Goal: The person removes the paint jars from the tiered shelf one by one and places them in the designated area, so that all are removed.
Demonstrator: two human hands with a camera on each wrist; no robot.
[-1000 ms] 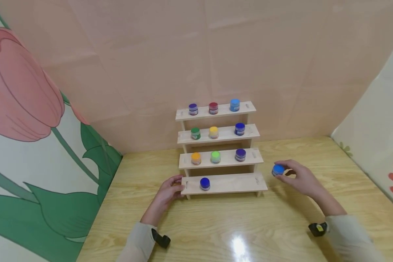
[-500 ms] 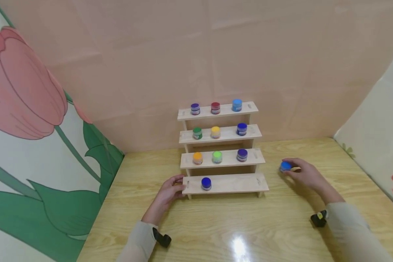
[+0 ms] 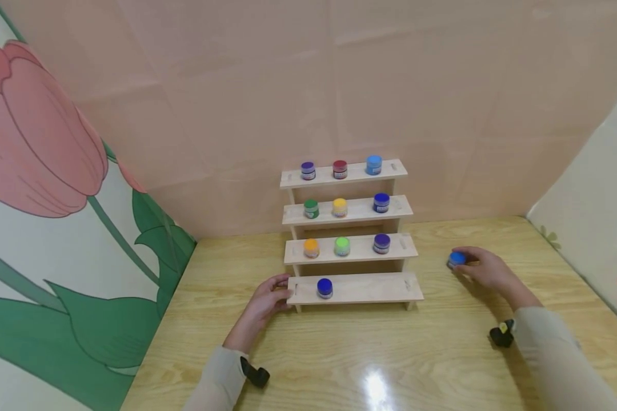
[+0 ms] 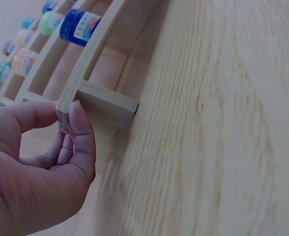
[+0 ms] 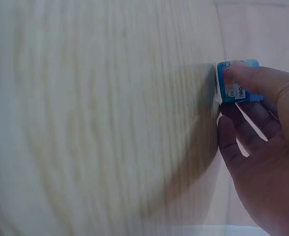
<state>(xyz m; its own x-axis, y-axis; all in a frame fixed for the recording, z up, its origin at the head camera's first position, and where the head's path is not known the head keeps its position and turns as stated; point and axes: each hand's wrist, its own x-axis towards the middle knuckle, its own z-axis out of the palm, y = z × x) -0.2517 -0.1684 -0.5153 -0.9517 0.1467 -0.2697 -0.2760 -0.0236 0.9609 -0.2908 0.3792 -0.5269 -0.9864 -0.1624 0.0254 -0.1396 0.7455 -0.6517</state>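
Observation:
My left hand (image 3: 264, 299) pinches the left end of the bottom step of a four-step wooden display rack (image 3: 370, 288), thumb and fingers on either side of the board (image 4: 80, 69). Off to the rack's right, my right hand (image 3: 488, 270) holds a small blue-lidded paint jar (image 3: 456, 260) between thumb and fingers. In the right wrist view the jar (image 5: 238, 81) is right at the table surface, its label partly under the thumb. One dark blue paint jar (image 3: 325, 288) stands on the bottom step, left of its middle.
Three jars stand on each upper step, among them a red jar (image 3: 340, 169), a yellow jar (image 3: 340, 208) and a light green jar (image 3: 342, 246). The wooden table (image 3: 339, 348) meets a pinkish wall covering (image 3: 226, 114) behind the rack. Flower-patterned panels flank both sides.
My right hand has moved right and slightly away from me with the blue-lidded paint jar, lowering it to the table. My left hand keeps its grip on the rack. The view shifts slightly.

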